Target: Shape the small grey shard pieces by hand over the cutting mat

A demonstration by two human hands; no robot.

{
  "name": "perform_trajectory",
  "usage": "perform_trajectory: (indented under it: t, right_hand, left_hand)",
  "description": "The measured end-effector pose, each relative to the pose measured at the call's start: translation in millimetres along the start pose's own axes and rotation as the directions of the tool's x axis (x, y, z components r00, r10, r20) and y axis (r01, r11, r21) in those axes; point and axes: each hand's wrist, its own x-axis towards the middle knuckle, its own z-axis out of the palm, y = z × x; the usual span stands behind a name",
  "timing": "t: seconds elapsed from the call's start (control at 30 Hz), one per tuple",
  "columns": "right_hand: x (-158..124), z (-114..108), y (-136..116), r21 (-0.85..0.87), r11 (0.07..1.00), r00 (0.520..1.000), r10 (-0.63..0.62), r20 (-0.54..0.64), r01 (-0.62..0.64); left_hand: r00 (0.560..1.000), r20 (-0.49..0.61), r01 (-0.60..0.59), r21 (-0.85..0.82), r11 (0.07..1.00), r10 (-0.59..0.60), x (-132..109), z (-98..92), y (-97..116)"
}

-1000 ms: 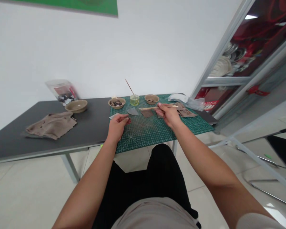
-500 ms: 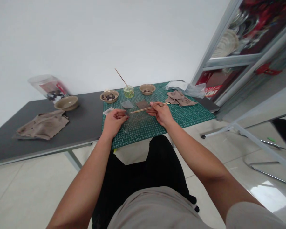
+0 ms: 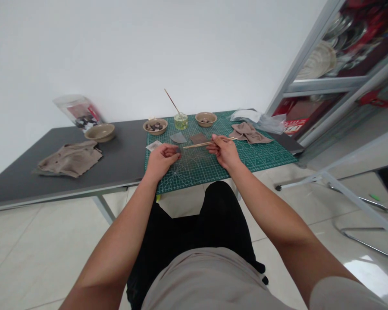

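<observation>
My right hand is closed round a thin wooden stick, which looks doubled near its right end. The stick's left tip points at my left hand, with a small gap between them. The fingers of my left hand are pinched together, and a small dark thing seems to be at their tips, too small to name. Both hands are over a green cutting mat. Just beyond them lie a brown square piece and a greyish sheet. A small white packet lies by my left hand.
At the back stand a bowl of dark pieces, a glass jar of yellowish liquid with a stick, and another bowl. A brown cloth and plastic bag lie right; another cloth, bowl and clear container left.
The whole view has shifted slightly, so the table things appear further right. Both hands keep nearly the same pose, and the stick stays in my right hand.
</observation>
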Motion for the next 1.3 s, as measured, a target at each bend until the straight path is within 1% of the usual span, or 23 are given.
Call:
perform_trajectory:
  t: [0.1, 0.27, 0.43, 0.6, 0.8, 0.97, 1.1, 1.3]
  right_hand:
    - [-0.8, 0.6, 0.2, -0.035, 0.999, 0.999, 0.012, 0.033, -0.011]
    - [0.3, 0.5, 1.7, -0.062, 0.998, 0.999, 0.022, 0.039, -0.02]
    - [1.5, -1.8, 4.3, -0.033, 0.999, 0.998, -0.012, 0.054, 0.014]
    - [0.6, -1.8, 5.7, -0.066, 0.998, 0.998, -0.009, 0.063, 0.013]
    - [1.6, -1.8, 7.8, -0.046, 0.999, 0.999, -0.017, 0.049, 0.019]
    - [0.6, 0.5, 8.6, -0.042, 0.998, 0.998, -0.042, 0.053, 0.045]
    - [-1.0, 2.6, 8.2, -0.067, 0.997, 0.997, -0.037, 0.065, 0.041]
    - [-3.5, 5.2, 4.8, -0.102, 0.995, 0.999, -0.009, 0.05, 0.014]
  left_hand:
    - [0.998, 0.064, 0.01, -0.009, 1.0, -0.009, -0.7, 0.6, 0.1]
    - [0.997, 0.08, 0.022, -0.022, 1.0, -0.02, -1.7, 1.5, 2.4]
    - [0.995, 0.1, 0.019, -0.001, 1.0, -0.019, -2.5, 2.0, 4.8]
    - [0.995, 0.098, -0.007, 0.029, 1.0, 0.004, -2.3, 1.6, 1.2]
    - [0.995, 0.102, -0.017, 0.07, 0.997, 0.01, -3.4, 1.6, 1.8]
    - [0.996, 0.093, -0.026, 0.148, 0.989, 0.012, -5.4, 4.1, 5.9]
    - [0.996, 0.083, -0.04, 0.223, 0.974, 0.022, -6.4, 5.8, 7.1]
    - [0.996, 0.078, -0.05, 0.172, 0.984, 0.037, -6.2, 5.1, 1.3]
